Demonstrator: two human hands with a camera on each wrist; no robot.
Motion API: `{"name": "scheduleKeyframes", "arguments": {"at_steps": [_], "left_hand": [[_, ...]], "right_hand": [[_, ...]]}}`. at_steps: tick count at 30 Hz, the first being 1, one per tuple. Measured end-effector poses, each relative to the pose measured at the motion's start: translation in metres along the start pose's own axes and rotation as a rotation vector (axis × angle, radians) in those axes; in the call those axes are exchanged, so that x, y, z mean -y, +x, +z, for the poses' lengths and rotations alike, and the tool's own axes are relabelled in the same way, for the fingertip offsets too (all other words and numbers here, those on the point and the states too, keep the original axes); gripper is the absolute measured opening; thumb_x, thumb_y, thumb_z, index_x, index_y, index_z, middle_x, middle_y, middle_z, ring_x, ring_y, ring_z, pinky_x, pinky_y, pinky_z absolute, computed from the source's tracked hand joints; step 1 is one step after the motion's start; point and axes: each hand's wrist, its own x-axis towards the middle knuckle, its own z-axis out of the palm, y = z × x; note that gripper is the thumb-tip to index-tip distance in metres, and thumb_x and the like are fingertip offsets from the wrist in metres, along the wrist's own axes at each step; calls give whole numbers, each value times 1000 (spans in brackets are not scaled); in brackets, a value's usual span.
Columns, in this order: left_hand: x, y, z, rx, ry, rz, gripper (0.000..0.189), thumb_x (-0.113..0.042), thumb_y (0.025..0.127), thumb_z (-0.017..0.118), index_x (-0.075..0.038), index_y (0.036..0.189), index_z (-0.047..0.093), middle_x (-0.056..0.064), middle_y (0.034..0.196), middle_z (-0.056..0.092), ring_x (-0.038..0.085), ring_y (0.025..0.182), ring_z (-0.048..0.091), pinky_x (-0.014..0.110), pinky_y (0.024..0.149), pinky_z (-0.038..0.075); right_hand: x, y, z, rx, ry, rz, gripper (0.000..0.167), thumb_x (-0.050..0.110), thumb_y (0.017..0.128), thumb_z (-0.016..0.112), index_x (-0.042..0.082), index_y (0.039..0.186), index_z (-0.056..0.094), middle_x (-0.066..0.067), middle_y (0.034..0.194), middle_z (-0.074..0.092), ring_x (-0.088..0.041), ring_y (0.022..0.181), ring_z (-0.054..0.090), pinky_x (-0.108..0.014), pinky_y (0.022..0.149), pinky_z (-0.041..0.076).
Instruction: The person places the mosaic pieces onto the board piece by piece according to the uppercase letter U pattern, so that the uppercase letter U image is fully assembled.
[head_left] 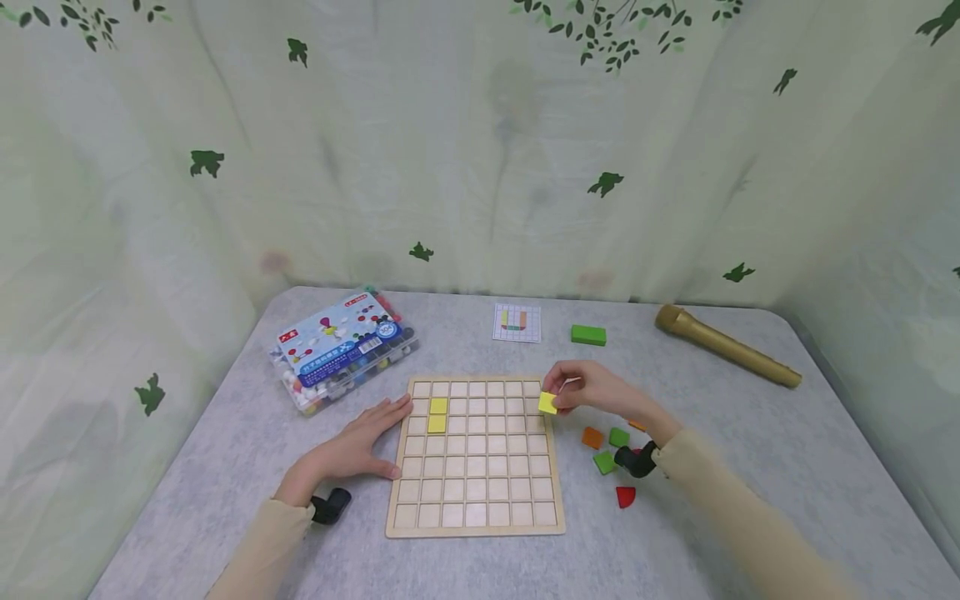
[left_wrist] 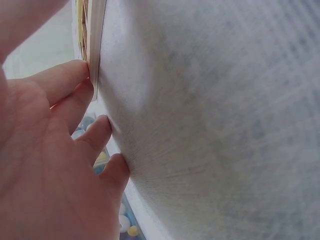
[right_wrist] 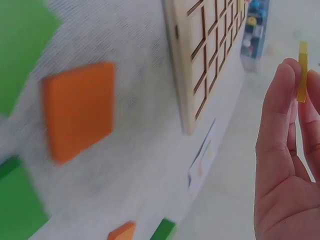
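A wooden grid board (head_left: 476,529) lies in the middle of the table, with two yellow square tiles (head_left: 437,415) in its upper left cells, one below the other. My right hand (head_left: 592,389) pinches another yellow square tile (head_left: 547,403) between thumb and fingers at the board's upper right edge. In the right wrist view that yellow tile (right_wrist: 302,72) shows edge-on between the fingertips. My left hand (head_left: 352,446) rests at the board's left edge, fingers spread. In the left wrist view, fingertips (left_wrist: 82,70) touch the board's side (left_wrist: 95,50).
Right of the board lie orange tiles (head_left: 592,437), green tiles (head_left: 604,462) and a red quarter-round piece (head_left: 626,497). Behind stand a small pattern card (head_left: 517,323), a green block (head_left: 588,335) and a gold tube-like object (head_left: 727,346). A plastic box of beads (head_left: 341,346) sits back left.
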Motion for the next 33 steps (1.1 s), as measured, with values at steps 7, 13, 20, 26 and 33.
{"name": "scheduleKeyframes", "arguments": {"at_steps": [7,13,20,26,33], "left_hand": [[-1,0,0,1,-5,0,98,-39,79,76,1,151,22,19,157,15,45,141,6,63,109,8],[-1,-1,0,-2,-2,-2,98,-40,79,76,0,151,22,19,157,15,45,141,6,63,109,8],[1,0,1,1,-1,-9,98,-41,79,76,-2,151,22,17,157,15,44,141,6,63,109,8],[-1,1,1,3,-5,-26,98,-41,79,76,-2,151,22,17,157,15,44,141,6,64,108,9],[-3,0,0,4,-11,-38,98,-41,79,76,-2,151,22,17,157,15,44,141,6,65,108,8]], "right_hand": [[11,25,20,51,47,-49,14,1,90,62,-2,103,61,-13,93,59,-36,81,64,-49,79,54],[20,46,39,82,48,-66,12,1,90,62,0,102,62,-11,91,60,-35,80,66,-50,77,54],[29,65,63,140,59,-92,11,-1,89,62,0,100,62,-11,87,60,-40,80,64,-52,76,53],[36,76,83,157,61,-117,13,-6,87,61,-4,100,62,-10,84,57,-31,77,67,-45,73,56],[34,93,104,146,-8,-99,15,-10,83,64,0,95,65,-4,77,57,-16,69,64,-32,66,57]]}}
